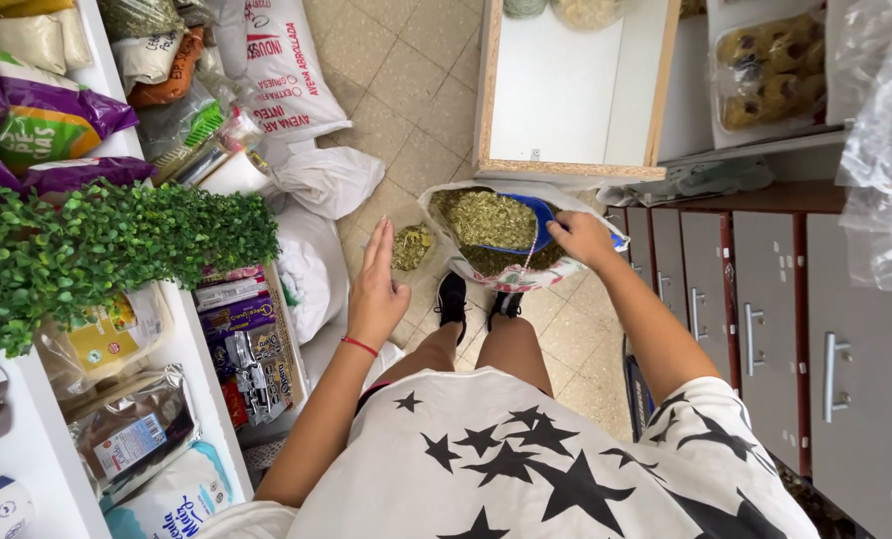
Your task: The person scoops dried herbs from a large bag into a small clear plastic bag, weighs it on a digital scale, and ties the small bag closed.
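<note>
On the tiled floor (406, 90), just ahead of the black shoes (453, 299), a large open sack (526, 268) of dried green leaves (486, 218) is seen standing with its mouth turned upward; its opening runs longest from left to right across the view. A blue scoop (541, 222) is lodged inside, partly buried in the leaves. A small clear bag (412, 247) with some of the same leaves is seen just to the left of the sack. White sacks (311, 180) are piled further left, beside shelves (192, 329) of packaged goods and a green artificial plant (97, 245). A white board (571, 95) lies beyond the sack, and grey drawers (815, 339) line the right side. The left hand (378, 289) is held flat and open, fingers straight, next to the small bag; whether it is touched cannot be told. The right hand (581, 238) is closed around the sack's rim at its right edge.
</note>
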